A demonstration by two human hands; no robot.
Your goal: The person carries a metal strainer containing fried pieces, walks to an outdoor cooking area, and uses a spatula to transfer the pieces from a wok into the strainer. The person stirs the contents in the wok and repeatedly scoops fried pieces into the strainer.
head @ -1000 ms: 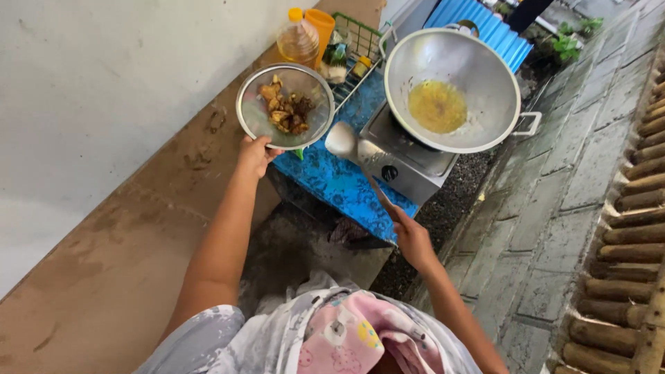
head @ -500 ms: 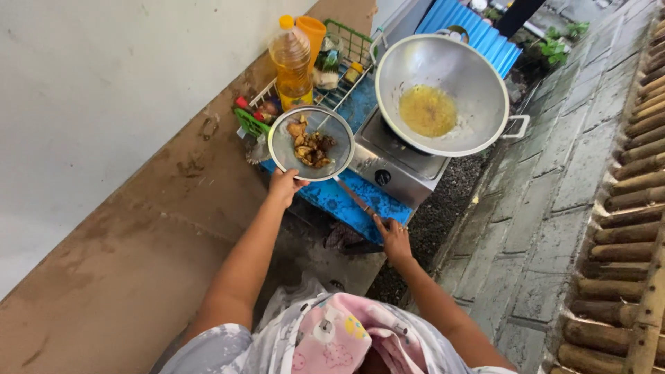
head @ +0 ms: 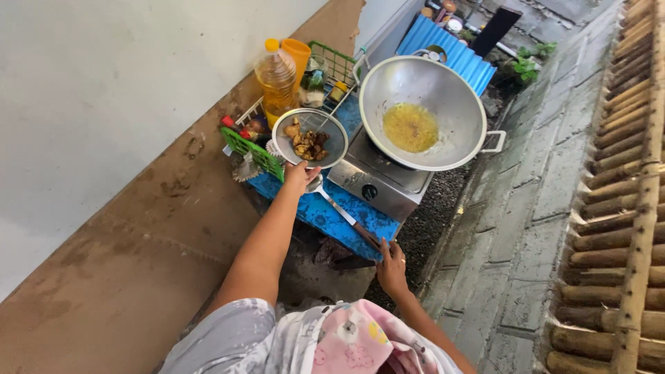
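Outdoor daylight, even, no hard shadows. Pale plastered wall [head: 104, 90] at left, its lower band bare brown and stained [head: 138, 263]. Grey stone-paved ground [head: 526, 228] runs up the middle right. Row of weathered bamboo poles [head: 616, 208] along right edge. Blue corrugated sheet [head: 450, 48] and green weeds [head: 530, 59] beyond.

The spatula [head: 344, 215] head hides behind the strainer [head: 309, 138] and left hand [head: 299, 174].
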